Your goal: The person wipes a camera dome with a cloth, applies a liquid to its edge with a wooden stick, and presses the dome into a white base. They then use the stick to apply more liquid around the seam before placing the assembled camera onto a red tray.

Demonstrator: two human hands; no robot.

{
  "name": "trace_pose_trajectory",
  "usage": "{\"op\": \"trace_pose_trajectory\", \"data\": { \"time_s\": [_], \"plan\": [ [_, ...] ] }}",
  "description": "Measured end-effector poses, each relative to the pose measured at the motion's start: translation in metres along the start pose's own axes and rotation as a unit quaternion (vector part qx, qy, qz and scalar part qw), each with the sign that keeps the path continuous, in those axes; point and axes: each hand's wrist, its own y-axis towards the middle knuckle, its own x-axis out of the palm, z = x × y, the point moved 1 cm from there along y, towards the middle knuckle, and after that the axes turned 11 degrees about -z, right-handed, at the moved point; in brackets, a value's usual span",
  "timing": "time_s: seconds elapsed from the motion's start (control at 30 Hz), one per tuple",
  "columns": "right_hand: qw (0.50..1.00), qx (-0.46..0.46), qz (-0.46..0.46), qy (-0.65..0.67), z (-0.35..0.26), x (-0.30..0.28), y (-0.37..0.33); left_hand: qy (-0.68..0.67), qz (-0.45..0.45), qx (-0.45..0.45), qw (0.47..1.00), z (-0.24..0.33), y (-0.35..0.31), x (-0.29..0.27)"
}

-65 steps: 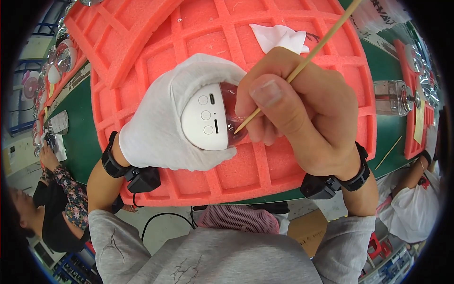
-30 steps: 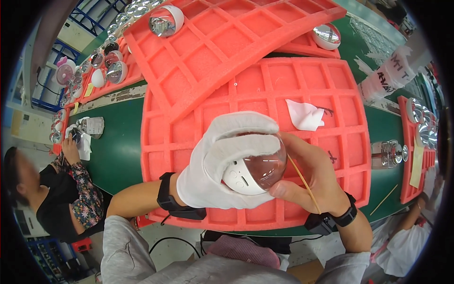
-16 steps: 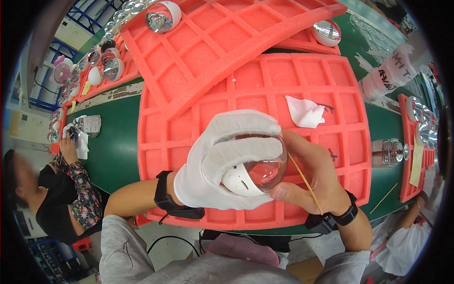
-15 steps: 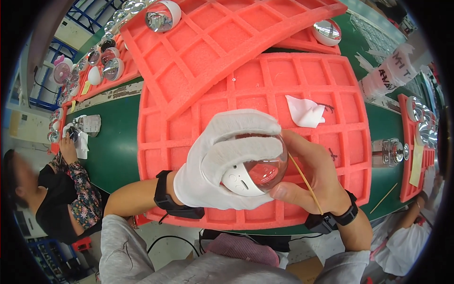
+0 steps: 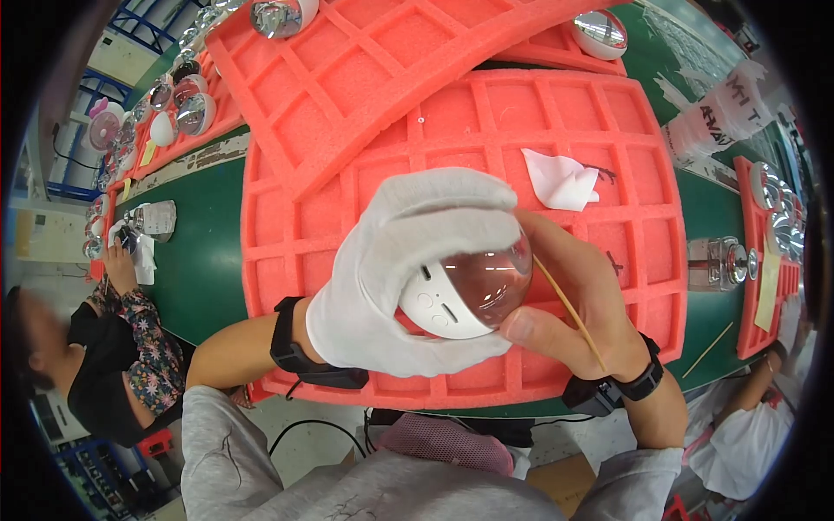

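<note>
A round device (image 5: 447,306) with a white, slotted half and a clear, glossy dome (image 5: 497,276) sits between my hands over the foam tray. White-gloved, my left hand (image 5: 382,278) wraps around it, fingers across the top and thumb below. Bare, my right hand (image 5: 578,295) closes on the dome's right side, its thumb at the lower edge and its other fingers partly hidden behind. A thin wooden stick (image 5: 569,311) runs through the gap between that thumb and forefinger. Beyond the hands, a crumpled white cloth (image 5: 560,181) lies on the pink-red foam tray (image 5: 647,204).
A second foam tray (image 5: 300,100) overlaps the first, bearing a domed device (image 5: 282,16). Another device (image 5: 599,35) stands at the back right. A glass bottle (image 5: 714,263) and a loose stick (image 5: 708,350) are on the right. A co-worker (image 5: 104,365) sits at left.
Both hands and the device have moved slightly up in the picture. The device has tilted, showing more of its slotted white face. My view has shifted a little; the trays appear higher.
</note>
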Motion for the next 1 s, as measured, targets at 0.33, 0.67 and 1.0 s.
{"op": "trace_pose_trajectory", "data": {
  "time_s": [0.33,0.67,1.0],
  "plan": [
    [0.992,0.05,-0.024,0.11,0.0,0.001,-0.006,-0.326,-0.069,-0.145,0.932,-0.004,-0.019,-0.001],
    [0.996,0.041,-0.033,0.078,0.003,0.001,-0.008,-0.243,-0.094,-0.055,0.964,-0.014,-0.019,0.0],
    [1.0,0.016,-0.015,0.006,0.007,0.005,-0.012,-0.227,-0.1,-0.022,0.969,-0.017,-0.021,-0.001]
  ]
}}
